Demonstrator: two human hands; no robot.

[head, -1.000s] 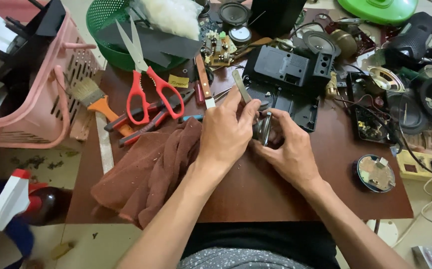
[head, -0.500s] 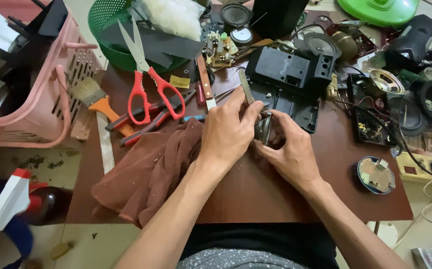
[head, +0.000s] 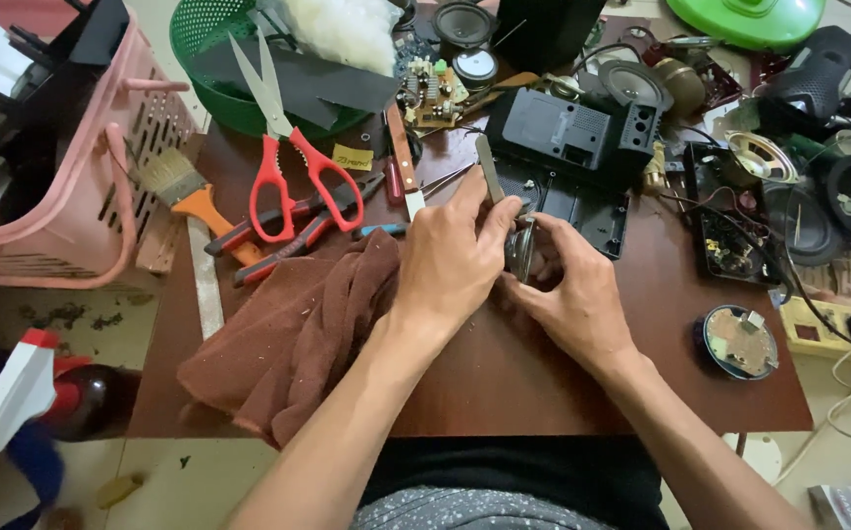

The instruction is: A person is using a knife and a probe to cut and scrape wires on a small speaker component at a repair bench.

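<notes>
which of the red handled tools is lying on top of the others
The red-handled scissors: their loops lie across the red-and-black pliers beneath, and their open blades point up toward the green basket.

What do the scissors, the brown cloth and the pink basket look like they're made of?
The scissors seem to have bare steel blades, pale and shiny, with glossy red handles, likely plastic. The brown cloth looks like soft terry or fleece: matte, nappy, falling in loose folds over the table edge. The pink basket looks like moulded plastic, smooth and slightly glossy, with slotted walls.
</notes>
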